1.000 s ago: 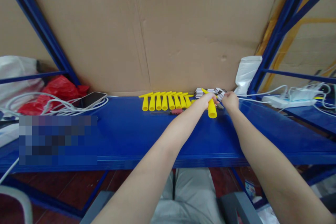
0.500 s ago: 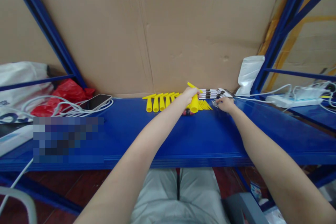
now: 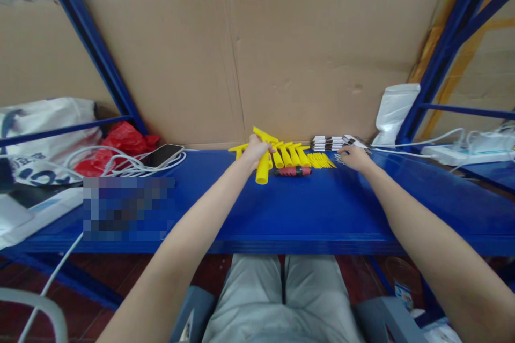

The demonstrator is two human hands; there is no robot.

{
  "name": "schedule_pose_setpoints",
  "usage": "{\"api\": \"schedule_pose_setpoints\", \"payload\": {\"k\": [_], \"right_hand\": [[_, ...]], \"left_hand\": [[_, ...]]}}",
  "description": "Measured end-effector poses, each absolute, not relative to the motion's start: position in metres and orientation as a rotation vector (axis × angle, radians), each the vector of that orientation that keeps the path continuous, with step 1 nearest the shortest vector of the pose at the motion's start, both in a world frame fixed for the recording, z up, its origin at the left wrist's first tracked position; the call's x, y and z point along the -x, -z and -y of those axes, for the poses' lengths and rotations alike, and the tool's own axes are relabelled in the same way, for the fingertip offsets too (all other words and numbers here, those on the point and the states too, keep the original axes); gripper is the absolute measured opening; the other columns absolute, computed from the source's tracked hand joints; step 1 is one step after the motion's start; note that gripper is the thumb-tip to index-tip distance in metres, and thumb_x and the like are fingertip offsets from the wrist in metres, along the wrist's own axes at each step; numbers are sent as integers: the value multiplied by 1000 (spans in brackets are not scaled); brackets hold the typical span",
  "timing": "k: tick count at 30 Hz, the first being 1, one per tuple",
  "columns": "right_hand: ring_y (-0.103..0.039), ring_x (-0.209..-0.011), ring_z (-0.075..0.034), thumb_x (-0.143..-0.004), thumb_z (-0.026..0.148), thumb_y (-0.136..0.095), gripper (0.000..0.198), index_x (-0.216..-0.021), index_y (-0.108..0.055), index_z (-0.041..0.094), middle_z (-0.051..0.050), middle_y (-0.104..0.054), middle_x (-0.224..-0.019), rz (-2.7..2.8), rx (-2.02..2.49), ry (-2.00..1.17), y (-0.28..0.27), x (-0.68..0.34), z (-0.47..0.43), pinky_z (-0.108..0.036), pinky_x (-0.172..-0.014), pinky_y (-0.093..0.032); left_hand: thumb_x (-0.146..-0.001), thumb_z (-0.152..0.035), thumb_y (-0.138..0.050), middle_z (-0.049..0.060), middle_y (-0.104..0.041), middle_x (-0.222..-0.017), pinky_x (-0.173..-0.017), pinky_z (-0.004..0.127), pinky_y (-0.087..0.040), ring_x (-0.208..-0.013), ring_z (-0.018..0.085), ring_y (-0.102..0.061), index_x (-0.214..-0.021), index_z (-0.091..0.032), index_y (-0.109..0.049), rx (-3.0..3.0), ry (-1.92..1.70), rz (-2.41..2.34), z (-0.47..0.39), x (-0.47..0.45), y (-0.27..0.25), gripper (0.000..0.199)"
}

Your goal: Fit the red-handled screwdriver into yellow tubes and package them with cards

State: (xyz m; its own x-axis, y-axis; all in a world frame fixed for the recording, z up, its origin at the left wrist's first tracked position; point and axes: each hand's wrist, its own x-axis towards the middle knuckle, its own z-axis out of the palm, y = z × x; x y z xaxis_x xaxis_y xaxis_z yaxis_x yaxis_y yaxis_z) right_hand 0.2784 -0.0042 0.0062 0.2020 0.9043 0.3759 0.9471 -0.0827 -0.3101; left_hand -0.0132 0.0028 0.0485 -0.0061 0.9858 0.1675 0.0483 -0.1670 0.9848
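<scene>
My left hand [image 3: 254, 151] is closed around a yellow T-shaped plastic handle [image 3: 262, 172], raised in front of a row of similar yellow handles [image 3: 293, 155]. Over a small pile of silvery screws [image 3: 338, 158], my right hand [image 3: 354, 157] is bent with fingertips touching down at the pile; whether a screw is between them is too small to tell. A red and black screwdriver-like tool [image 3: 293, 171] lies before the row. Thin yellow pieces [image 3: 322, 160] lie fanned between the row and the screws. White and black strips [image 3: 328, 143] are stacked behind them.
The blue shelf [image 3: 306, 209] backs onto a cardboard sheet [image 3: 314, 53]. A phone [image 3: 166, 155], white cables and a red bag [image 3: 124, 142] lie at left. On the right are a white pouch [image 3: 396, 112] and a power strip [image 3: 450, 154].
My left hand has moved left with the yellow handle, uncovering the red and black tool. My right hand stays at the screws. The view has shifted slightly.
</scene>
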Motion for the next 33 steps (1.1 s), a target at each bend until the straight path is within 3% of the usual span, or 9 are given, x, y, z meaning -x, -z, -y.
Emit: {"api": "schedule_pose_setpoints", "payload": {"k": [5,11,15,20,27,33], "right_hand": [[-61,-70,-19,-79,33,-48,27,-77,-68,15,-8,-68,-74,2004,1637,-22,-16,-251,17,-28,-65,-45],[-61,-75,-18,-76,49,-56,35,-83,-67,17,-7,-69,-85,2286,1457,-354,-18,-220,31,-28,-68,-45],[-58,-71,-19,-74,59,-53,47,-84,-67,16,-7,-67,-80,2368,1461,-425,-14,-215,31,-30,-63,-44],[-57,-71,-17,-69,61,-57,46,-82,-64,17,-5,-64,-78,2284,1381,-545,-9,-212,28,-29,-63,-43],[-51,-50,-10,-63,57,-67,45,-78,-51,19,-2,-63,-66,2048,1292,-914,-21,-210,39,-25,-49,-38],[-46,-41,-8,-64,53,-70,43,-79,-44,21,2,-60,-57,1675,1140,-848,-39,-219,47,-21,-40,-31]], "left_hand": [[-66,5,-52,2,-58,-91,-43,18,-41,-53,8,-54,-112,-21,-31,-1356,-1333,-1281,6,15,-30,57],[-63,7,-53,0,-57,-88,-43,17,-39,-51,6,-51,-112,-21,-31,-1468,-1301,-1255,11,9,-20,60],[-64,3,-55,1,-58,-86,-44,17,-38,-51,7,-52,-114,-20,-31,-1479,-1290,-1235,14,5,-17,60],[-63,5,-51,3,-60,-92,-40,15,-36,-52,6,-53,-116,-20,-30,-1491,-1289,-1245,16,3,-16,62],[-66,2,-51,12,-57,-113,-40,16,-40,-59,9,-59,-121,-18,-31,-1484,-1256,-1272,15,3,-15,61],[-64,1,-57,12,-53,-120,-40,15,-40,-58,8,-60,-125,-23,-29,-1481,-1270,-1237,12,2,-12,71]]}}
